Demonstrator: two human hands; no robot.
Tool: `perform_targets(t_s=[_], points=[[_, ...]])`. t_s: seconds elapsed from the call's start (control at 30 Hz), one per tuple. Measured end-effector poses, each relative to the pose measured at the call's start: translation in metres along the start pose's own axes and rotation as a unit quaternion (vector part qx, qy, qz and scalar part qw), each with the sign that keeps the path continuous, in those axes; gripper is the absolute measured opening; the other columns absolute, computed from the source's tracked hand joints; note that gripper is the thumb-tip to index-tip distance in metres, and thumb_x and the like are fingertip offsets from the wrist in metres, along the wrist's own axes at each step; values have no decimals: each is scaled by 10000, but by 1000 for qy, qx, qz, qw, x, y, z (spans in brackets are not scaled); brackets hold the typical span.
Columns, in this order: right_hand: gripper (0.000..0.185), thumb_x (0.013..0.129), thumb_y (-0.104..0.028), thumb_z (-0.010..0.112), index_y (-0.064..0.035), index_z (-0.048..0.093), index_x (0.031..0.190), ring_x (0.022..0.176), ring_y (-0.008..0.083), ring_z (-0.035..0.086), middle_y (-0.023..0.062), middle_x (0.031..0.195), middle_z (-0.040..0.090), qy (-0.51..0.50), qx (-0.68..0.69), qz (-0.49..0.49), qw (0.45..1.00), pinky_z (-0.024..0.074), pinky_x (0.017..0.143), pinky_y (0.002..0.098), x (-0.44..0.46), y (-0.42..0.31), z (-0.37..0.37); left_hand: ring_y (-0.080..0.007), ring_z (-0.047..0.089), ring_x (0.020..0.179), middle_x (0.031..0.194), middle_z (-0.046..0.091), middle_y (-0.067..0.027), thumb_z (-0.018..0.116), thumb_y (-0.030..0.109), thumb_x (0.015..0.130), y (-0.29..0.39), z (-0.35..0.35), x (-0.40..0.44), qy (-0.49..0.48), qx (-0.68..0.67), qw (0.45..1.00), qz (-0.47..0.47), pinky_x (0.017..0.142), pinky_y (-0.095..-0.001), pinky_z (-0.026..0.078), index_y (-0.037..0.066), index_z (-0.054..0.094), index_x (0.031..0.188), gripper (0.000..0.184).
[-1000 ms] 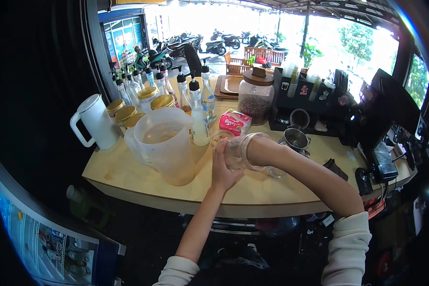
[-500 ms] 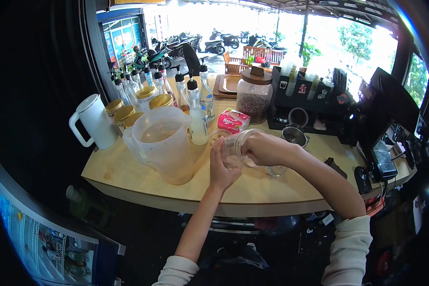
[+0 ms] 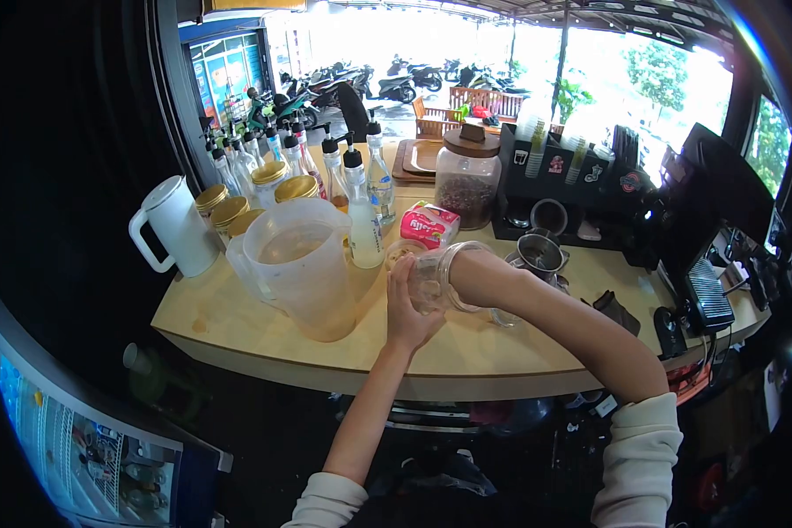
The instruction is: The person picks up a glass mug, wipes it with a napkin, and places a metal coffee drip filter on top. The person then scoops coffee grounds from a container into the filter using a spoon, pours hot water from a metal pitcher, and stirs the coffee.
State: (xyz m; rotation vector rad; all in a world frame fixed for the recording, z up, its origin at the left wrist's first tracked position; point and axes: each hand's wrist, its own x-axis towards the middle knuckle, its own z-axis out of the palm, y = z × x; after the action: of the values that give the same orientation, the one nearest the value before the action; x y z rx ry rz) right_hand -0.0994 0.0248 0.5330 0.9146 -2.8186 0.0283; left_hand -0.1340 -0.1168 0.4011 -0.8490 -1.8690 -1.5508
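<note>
A clear jar (image 3: 429, 280) lies tilted over the counter, its wide mouth toward my right side. My left hand (image 3: 403, 304) is wrapped round its base end. My right hand (image 3: 477, 275) reaches in through the mouth up to about the wrist, so its fingers are hidden. Behind the jar, a small container of pale bits (image 3: 405, 250) stands partly covered by my left fingers. Beyond it is a pink tissue pack (image 3: 429, 225). A clear glass item (image 3: 506, 318) shows under my right forearm.
On the wooden counter (image 3: 493, 356), a large translucent pitcher (image 3: 299, 282) stands left of my left hand. Pump bottles (image 3: 362, 207), gold-lidded jars (image 3: 229, 211) and a white jug (image 3: 176, 224) are further left. A metal cup (image 3: 539, 255) and a wooden-lidded jar (image 3: 468, 180) stand behind right.
My right hand has pushed deeper into the jar, from gripping near its mouth to inside up to the wrist. My left hand keeps its hold on the jar in nearly the same place.
</note>
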Motion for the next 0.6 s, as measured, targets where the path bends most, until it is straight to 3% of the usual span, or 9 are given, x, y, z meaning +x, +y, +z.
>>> perform_targets(t_s=[0.2,0.27,0.37,0.43,0.6], points=[[254,713,-150,649,-70,684,952,849,271,663,135,909,671,-48,-67,-9,997,525,758,376,3,13,18,-311,410,1265,1339,415,-141,817,122,565,1,-2,1,1,12,1000,-8,1067,-405,347,84,316,1389,965],[241,709,-131,649,-71,691,939,853,274,662,135,912,673,-59,-61,-12,996,525,760,377,3,13,17,-351,391,1245,1352,413,-125,794,108,540,1,-2,1,-2,-5,1000,-11,1070,-443,317,88,318,1374,960],[207,693,-84,646,-74,703,892,853,283,660,132,902,675,-90,-37,7,995,522,759,380,3,8,3,-353,395,1237,1351,415,-124,796,107,536,1,-2,1,1,1,1000,-9,1066,-441,321,90,318,1375,965],[213,680,-27,625,-75,707,871,862,285,656,133,889,674,-86,51,42,994,518,766,373,2,4,-7,-332,393,1262,1360,404,-133,800,111,548,1,-2,1,-2,2,1000,-9,1075,-424,325,86,313,1385,969],[235,669,10,591,-51,700,868,831,300,639,154,876,662,-63,93,16,993,500,752,380,1,2,-20,-317,390,1286,1369,392,-139,794,92,555,0,-1,1,-3,-2,1000,-13,1087,-408,324,86,303,1400,978]])
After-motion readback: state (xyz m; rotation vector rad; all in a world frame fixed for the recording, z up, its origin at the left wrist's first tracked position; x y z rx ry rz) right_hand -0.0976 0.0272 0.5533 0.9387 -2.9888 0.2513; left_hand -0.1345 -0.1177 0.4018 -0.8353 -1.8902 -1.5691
